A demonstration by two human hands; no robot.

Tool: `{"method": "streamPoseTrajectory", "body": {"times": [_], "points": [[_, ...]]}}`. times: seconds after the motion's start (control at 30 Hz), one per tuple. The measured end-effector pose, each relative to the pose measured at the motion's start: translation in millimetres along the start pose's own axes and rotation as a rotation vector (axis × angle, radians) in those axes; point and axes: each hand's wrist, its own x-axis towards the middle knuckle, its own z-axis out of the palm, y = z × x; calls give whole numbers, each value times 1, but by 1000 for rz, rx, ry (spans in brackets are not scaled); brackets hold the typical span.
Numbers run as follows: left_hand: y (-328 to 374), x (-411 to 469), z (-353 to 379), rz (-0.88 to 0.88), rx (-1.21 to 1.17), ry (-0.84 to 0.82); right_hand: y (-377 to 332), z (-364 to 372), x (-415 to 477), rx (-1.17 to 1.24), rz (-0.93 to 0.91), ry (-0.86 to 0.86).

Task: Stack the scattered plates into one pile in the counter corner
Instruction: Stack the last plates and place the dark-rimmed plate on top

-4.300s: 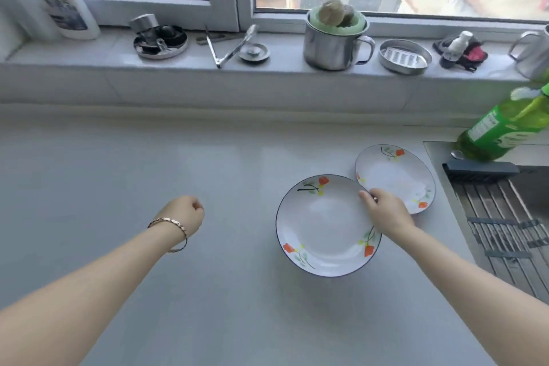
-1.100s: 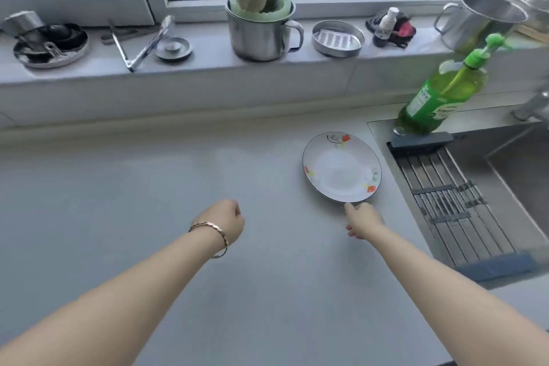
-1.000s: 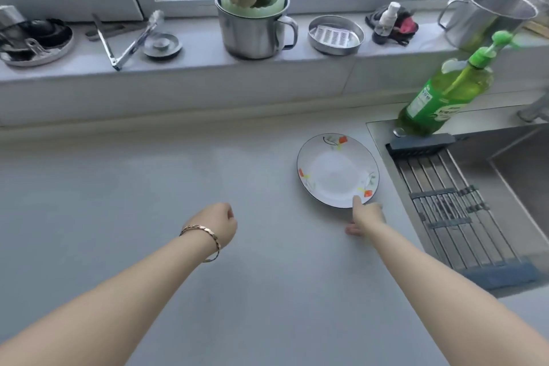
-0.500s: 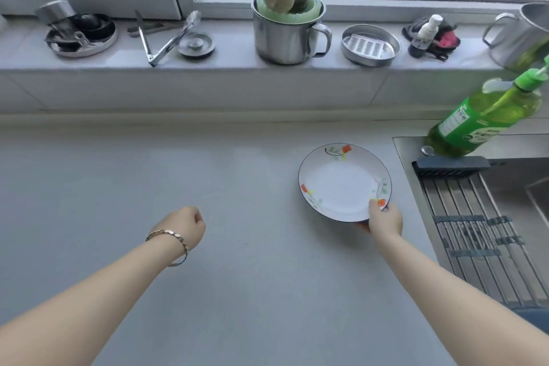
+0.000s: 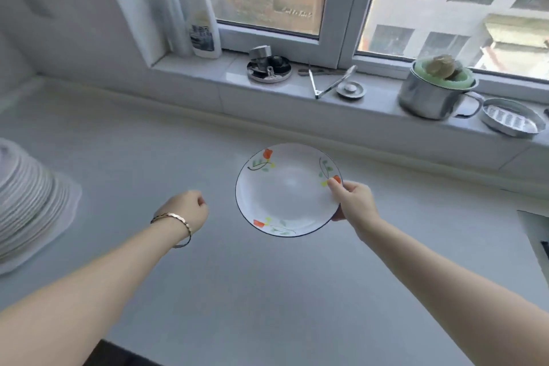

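One flowered plate (image 5: pixel 286 190), lying on the counter (image 5: pixel 267 291) half a second ago, is now up in the air, gripped at its rim by the right hand (image 5: pixel 355 202), while the left hand (image 5: pixel 187 208) stays fisted and empty, which seemingly leaves only the carry to the pile (image 5: pixel 26 202) at far left.
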Motion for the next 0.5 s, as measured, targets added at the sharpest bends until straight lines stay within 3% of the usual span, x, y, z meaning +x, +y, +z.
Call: {"method": "streamPoseTrajectory", "body": {"times": [0.5], "points": [[-333,-34,-186,-268,-19,207,-116,382,-88,40,-64,-256]]}}
